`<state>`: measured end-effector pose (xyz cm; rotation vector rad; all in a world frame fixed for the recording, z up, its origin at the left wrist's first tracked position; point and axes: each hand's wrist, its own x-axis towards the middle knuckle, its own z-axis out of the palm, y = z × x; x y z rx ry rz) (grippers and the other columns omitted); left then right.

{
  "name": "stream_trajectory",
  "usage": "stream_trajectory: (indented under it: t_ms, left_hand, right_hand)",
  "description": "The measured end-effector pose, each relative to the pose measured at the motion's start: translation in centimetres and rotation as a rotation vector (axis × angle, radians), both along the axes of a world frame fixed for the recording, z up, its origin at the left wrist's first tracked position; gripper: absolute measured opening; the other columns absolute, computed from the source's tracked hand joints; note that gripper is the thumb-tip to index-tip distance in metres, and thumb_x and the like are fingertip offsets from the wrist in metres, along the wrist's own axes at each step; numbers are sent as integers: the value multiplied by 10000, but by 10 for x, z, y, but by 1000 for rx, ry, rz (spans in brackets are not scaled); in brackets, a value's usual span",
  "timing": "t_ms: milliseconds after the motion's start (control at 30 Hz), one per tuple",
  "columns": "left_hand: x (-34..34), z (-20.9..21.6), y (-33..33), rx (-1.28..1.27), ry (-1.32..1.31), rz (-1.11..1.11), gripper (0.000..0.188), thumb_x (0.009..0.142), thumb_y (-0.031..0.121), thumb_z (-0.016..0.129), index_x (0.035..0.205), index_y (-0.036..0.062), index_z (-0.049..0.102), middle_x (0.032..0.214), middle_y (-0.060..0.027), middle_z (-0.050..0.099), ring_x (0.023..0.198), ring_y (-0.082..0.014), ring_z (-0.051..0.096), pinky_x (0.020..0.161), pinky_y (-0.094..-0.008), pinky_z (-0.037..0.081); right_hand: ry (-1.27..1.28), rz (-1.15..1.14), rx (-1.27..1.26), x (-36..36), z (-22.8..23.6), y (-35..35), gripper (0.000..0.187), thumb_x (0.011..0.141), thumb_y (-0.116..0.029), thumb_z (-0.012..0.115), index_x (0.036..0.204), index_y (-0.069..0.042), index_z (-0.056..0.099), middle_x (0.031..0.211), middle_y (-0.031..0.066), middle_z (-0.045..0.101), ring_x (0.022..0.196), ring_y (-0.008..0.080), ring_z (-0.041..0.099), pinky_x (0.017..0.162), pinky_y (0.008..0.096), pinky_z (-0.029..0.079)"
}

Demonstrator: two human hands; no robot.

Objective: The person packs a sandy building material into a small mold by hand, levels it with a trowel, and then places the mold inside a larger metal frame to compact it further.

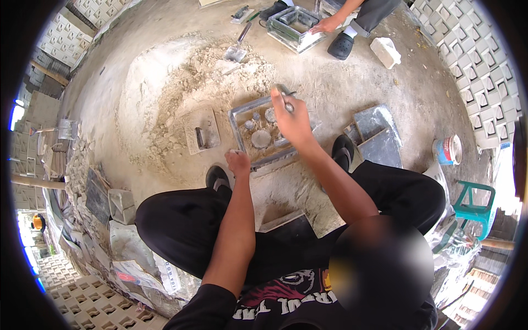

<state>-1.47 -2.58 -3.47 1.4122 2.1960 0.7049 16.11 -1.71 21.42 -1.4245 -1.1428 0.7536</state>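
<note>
Mould frame [242, 113], square, grey metal, lies on the concrete floor [352, 82] between the person's two shoes, with round cement-caked inserts inside. Right hand [291, 118] over its far right corner, fingers closed around a small metal tool [283, 91]. Left hand [238, 162] fisted, knuckles pressing the frame's near edge; hands apart. Flat trowel board [201, 130] just left of frame, on a pale cement heap [181, 82]. Another person's hand [327, 25] rests on a second mould [294, 27] farther off.
</note>
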Motion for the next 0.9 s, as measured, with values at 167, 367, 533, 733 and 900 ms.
stream_trajectory:
  t_ms: [167,367,533,733,900]
  left_hand:
    - [-4,-11,5,-14,28,-11,220,837,183,492,935,10,588,1149,-177,515,1067,-360,521,886,-475,424]
    - [2,13,-2,-42,-37,-12,263,826,218,521,939,-10,589,1224,-188,486,1142,-352,478,922,-479,405]
    - [-9,-3,5,-78,-67,2,287,811,255,517,921,3,596,1254,-191,474,1138,-343,488,913,-501,396]
    - [7,34,3,-156,-142,93,329,811,359,516,930,65,604,1063,-174,609,1047,-347,562,930,-601,319]
    - [-15,-10,10,-88,3,73,381,817,404,505,1015,87,579,1025,-179,642,1029,-358,586,967,-625,272]
  right_hand:
    - [-47,68,-13,-15,-1,-7,472,935,-388,540,673,3,571,523,7,453,554,83,402,528,293,362]
    - [-58,-59,86,-20,-9,-16,471,941,-367,537,663,13,557,539,15,458,581,74,401,536,278,359]
    - [50,20,100,-31,0,-26,440,951,-325,529,681,22,540,566,14,447,605,77,381,554,282,351]
    - [29,69,56,-25,-7,-19,435,953,-315,529,688,30,539,579,22,453,615,84,381,565,277,362]
    - [46,94,113,-49,2,-21,440,954,-313,530,665,19,517,567,18,429,607,90,372,557,280,355]
